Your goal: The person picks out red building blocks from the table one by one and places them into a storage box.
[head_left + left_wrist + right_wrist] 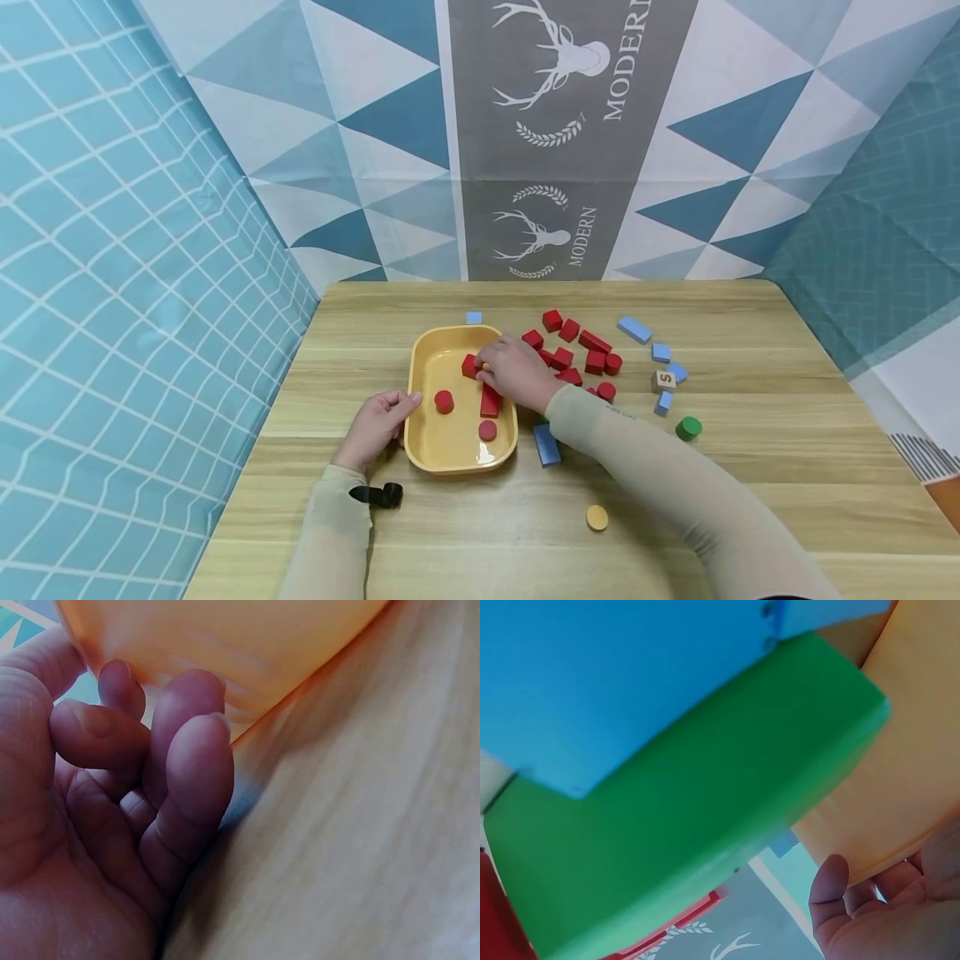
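My left hand [381, 425] grips the left rim of a yellow tray [416, 454], thumb on the rim. In the left wrist view, the fingers [199, 761] curl against the tray's outer wall. My right hand [517, 371] reaches over the right rim, its fingertips pinching a red block [470, 367] inside the tray. A long red block [490, 402] lies just below those fingers. Two red cylinders, one at centre left [444, 402] and another near the bottom right [487, 430], are also in the tray. In the right wrist view, the tray wall hides the right fingertips.
Several red blocks [595, 362] lie right of the tray, partly behind the right arm. Farther right are blue blocks [634, 328], a lettered cube [663, 381] and a green cylinder [688, 428]. Under the right forearm are a green block [690, 802] and a blue block [547, 445]. A yellow disc [597, 517] lies nearer.
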`<state>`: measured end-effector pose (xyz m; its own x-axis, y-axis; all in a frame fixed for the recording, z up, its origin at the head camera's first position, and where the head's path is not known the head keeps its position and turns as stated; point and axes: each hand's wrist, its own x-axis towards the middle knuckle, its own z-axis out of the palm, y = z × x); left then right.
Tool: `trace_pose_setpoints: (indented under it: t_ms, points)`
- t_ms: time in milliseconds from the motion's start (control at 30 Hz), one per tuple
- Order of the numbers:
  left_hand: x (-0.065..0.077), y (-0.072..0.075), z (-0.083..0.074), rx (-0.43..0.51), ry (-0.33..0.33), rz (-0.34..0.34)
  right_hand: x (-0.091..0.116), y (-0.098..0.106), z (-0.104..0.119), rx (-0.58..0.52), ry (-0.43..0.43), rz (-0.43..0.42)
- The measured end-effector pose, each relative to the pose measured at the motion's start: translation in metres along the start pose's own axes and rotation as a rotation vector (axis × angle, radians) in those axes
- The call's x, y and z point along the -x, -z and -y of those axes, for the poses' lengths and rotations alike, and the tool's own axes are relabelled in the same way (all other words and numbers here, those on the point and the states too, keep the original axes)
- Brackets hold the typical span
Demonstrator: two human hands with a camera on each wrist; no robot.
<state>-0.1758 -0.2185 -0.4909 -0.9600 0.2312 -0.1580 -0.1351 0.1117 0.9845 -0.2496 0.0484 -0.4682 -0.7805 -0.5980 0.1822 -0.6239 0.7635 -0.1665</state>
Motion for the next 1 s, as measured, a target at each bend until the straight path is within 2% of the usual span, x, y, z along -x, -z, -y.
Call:
trace_pose_setpoints:
  t_ms: [267,700,867,1000]
  points:
    - [-0.012,0.007,0.022,0.004,0.016,0.004,0.0,0.0,0.001,-0.016,-0.001,-0.006]
    - [-0.012,0.006,0.026,-0.008,-0.023,-0.038,0.001,-0.002,0.002,0.025,0.034,-0.049]
    - [-0.012,0.006,0.027,-0.004,-0.016,-0.038,0.002,0.002,-0.002,-0.025,-0.003,-0.05]
    - [-0.013,0.006,0.027,0.001,-0.015,-0.039,0.0,0.011,-0.012,-0.084,-0.087,-0.12]
